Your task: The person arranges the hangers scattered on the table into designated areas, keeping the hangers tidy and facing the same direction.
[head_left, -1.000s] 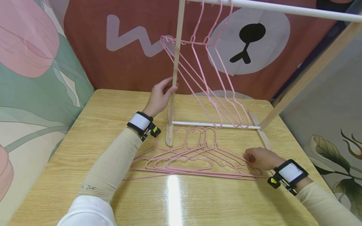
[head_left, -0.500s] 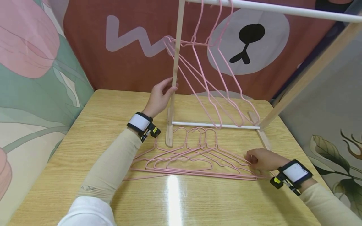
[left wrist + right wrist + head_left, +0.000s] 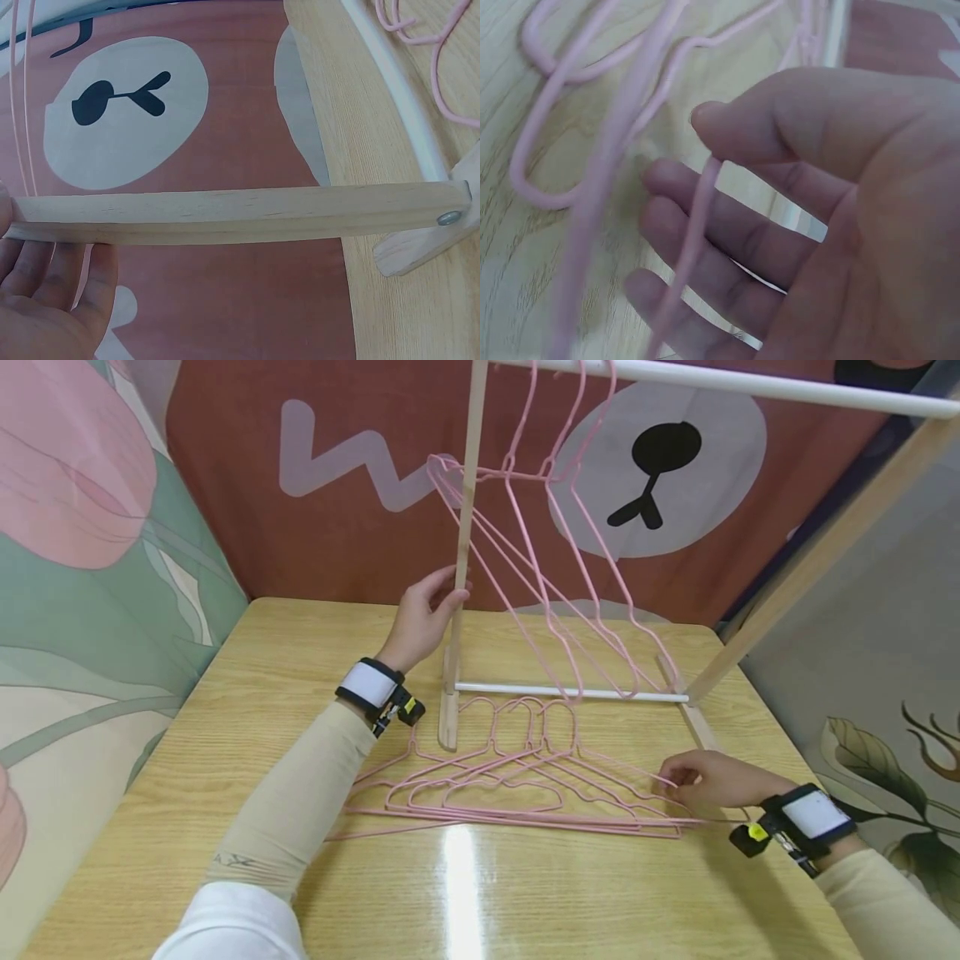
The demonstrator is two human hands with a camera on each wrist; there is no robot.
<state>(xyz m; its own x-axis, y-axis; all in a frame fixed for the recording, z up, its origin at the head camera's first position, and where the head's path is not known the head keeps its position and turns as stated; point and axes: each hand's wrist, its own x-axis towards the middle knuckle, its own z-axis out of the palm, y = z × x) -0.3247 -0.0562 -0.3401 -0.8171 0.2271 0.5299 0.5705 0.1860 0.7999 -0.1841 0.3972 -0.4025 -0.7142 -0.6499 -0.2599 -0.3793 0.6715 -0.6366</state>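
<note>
My left hand (image 3: 423,620) holds the left upright post (image 3: 467,518) of a wooden rack, thumb on one side and fingers behind. In the left wrist view, that pale post (image 3: 247,214) runs from the fingers to a bolted foot. At the right end of a loose pile of pink hangers (image 3: 517,817) on the table, my right hand (image 3: 712,781) pinches one. Up close in the right wrist view, the held hanger (image 3: 694,232) passes under the thumb and across the other fingers. Several pink hangers (image 3: 522,527) hang from the rack's top bar, near the left post.
The white top bar (image 3: 712,379) spans to a slanting right post (image 3: 817,568). Low down, a white crossbar (image 3: 517,690) joins the rack's feet. Patterned cloths (image 3: 352,552) stand behind and beside the wooden table (image 3: 360,893).
My right hand has shifted slightly to the right, drawing the pinched hanger with it. The hanging hangers have swung a little. My left hand stays on the post.
</note>
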